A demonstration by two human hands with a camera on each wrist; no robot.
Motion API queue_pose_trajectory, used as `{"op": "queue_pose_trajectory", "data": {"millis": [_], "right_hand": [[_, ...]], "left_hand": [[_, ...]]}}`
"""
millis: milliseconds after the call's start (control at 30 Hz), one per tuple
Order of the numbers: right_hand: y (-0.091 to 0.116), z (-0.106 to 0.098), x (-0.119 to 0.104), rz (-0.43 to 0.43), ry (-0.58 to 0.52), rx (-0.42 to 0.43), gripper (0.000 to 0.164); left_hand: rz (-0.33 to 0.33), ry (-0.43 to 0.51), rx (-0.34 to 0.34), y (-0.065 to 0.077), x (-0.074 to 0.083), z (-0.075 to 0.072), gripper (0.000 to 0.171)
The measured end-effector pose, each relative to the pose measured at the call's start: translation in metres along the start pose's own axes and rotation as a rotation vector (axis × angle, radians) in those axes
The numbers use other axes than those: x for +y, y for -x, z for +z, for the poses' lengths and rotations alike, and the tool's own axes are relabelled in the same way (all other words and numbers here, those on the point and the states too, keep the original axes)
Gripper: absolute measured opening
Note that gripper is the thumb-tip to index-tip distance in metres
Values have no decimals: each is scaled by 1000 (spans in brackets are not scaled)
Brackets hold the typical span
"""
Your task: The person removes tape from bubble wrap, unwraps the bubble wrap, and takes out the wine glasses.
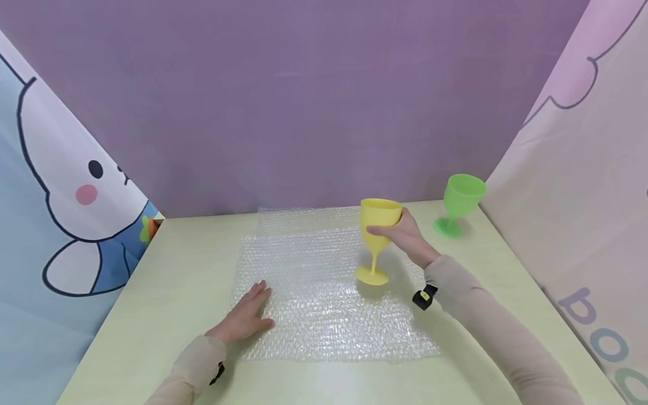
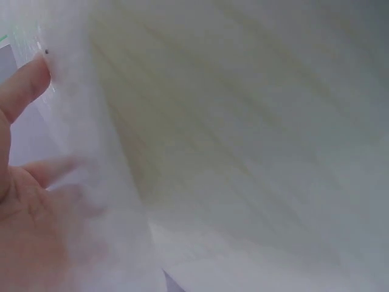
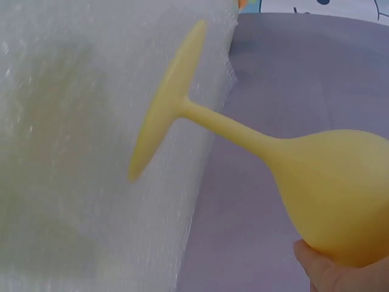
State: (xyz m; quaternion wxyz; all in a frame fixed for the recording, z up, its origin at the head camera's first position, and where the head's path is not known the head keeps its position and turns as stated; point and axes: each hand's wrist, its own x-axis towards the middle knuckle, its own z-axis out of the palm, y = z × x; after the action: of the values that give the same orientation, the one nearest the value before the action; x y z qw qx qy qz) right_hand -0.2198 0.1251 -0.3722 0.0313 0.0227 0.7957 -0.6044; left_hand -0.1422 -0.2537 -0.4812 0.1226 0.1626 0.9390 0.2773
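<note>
A yellow plastic goblet (image 1: 377, 219) stands upright in the grip of my right hand (image 1: 405, 236), which wraps its bowl from the right side. Its stem and round foot (image 3: 167, 103) show in the right wrist view, the foot close over the bubble wrap. That sheet of bubble wrap (image 1: 314, 292) lies spread across the middle of the table. My left hand (image 1: 245, 315), fingers spread and fairly straight, is at the sheet's left edge. In the left wrist view, part of the left hand (image 2: 30, 201) looks blurred behind a pale haze.
A green goblet (image 1: 463, 194) stands on the pale table (image 1: 187, 270) at the back right. Behind rises a purple backdrop (image 1: 304, 112). Printed cloth panels border the table, a cartoon one (image 1: 76, 236) on the left and a pale one (image 1: 572, 214) on the right.
</note>
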Motion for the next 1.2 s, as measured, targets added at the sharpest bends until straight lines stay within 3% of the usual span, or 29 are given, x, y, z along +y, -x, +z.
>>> {"op": "queue_pose_trajectory", "data": {"millis": [500,767,1067,1200], "right_hand": [[9,-47,13,-73,60,190,89],[14,-70,24,-43,88,298,94],[14,-87,35,-85,64,415,90],[13,-95,41,-51,67,444,96]], "left_hand": [[-3,16,-12,2,-1,2,76],[-2,32,-19,3,1,1,76],[1,30,-4,4,2,-2,76],[6,28,1,3,2,-1,77]]}}
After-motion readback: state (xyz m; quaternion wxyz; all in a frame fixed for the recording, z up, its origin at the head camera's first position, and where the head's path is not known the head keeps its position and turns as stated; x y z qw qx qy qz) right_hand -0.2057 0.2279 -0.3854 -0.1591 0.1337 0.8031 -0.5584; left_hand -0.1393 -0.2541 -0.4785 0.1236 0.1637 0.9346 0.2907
